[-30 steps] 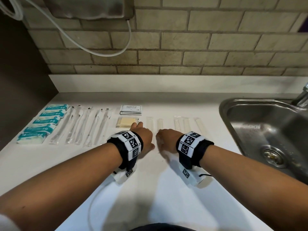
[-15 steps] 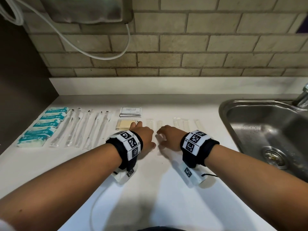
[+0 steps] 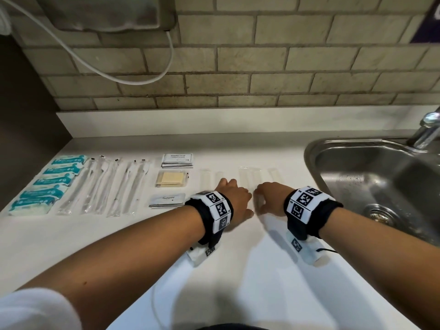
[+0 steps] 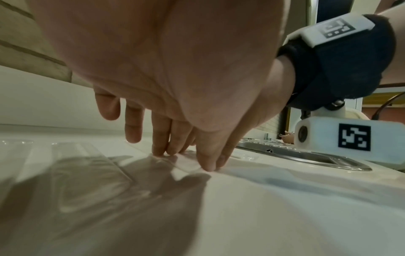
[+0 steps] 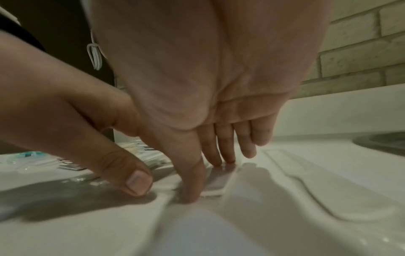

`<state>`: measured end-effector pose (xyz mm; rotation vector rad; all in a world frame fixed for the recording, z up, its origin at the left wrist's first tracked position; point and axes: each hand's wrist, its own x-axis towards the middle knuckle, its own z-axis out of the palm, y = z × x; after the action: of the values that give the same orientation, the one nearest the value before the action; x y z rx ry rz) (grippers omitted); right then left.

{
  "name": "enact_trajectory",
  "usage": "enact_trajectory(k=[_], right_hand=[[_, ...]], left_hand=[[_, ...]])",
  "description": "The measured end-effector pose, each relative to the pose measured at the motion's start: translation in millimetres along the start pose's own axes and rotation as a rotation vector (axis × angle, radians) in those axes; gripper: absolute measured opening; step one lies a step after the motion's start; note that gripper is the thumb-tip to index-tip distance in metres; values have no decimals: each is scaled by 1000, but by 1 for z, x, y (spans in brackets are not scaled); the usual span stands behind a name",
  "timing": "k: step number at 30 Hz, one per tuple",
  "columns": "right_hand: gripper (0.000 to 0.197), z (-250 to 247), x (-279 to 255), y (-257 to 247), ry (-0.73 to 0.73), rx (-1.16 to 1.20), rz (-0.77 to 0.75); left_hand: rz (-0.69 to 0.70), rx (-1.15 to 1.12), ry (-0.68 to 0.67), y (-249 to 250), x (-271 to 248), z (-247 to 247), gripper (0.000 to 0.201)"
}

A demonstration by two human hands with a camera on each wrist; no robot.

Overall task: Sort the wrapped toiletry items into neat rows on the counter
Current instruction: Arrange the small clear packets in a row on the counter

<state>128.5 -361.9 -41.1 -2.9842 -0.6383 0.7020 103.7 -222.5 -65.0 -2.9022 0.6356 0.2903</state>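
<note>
**Hands pressed on a clear packet near the sink edge**

Both hands sit at the centre of the head view: your left hand (image 3: 234, 202) and right hand (image 3: 270, 198) have straight fingers laid flat, tips pressing one clear packet (image 5: 215, 183) against the counter (image 3: 238, 270). Neither hand has anything enclosed; the fingers only push down.

What could go wrong, biggest first. The sink (image 3: 371, 186) fills the right of the frame, and its rim lies close beside your right wrist. A hard sideways shove could send a slippery packet toward that rim. Next, the other clear packets (image 3: 250, 176) just beyond your fingertips are nearly invisible against the white surface, so you may nudge or overlap them without noticing. Finally, the film looks slick: pressing with fingertips alone may let it skate or twist out of line.

Around you, large to small: the row of long wrapped sticks (image 3: 104, 184) at left centre, the teal packs (image 3: 47, 184) at far left, the shampoo sachets (image 3: 177, 160) above the tan pack (image 3: 171, 179), and the toothpaste sachets (image 3: 167, 200) just left of your left wrist. Those sachets stand closest; drawing your left arm back carelessly could scatter them. Nothing blocks the space between the hands.
</note>
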Motion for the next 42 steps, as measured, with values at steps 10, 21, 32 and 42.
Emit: enact_trajectory(k=[10,21,32,42], right_hand=[[27,1,4,-17,22,3,-31],[22,7,5,-13,51,-36,-49],[26,8,8,-12,29,-75,-82],[44,3,8,4,157,146,-75]], left_hand=[[-27,66,-31,-18,-9,9,38],[-48,57,-9,-19,-8,10,37],[-47,32,-11,-16,-10,5,31],[-60,4,-6,-11,-12,-5,34]])
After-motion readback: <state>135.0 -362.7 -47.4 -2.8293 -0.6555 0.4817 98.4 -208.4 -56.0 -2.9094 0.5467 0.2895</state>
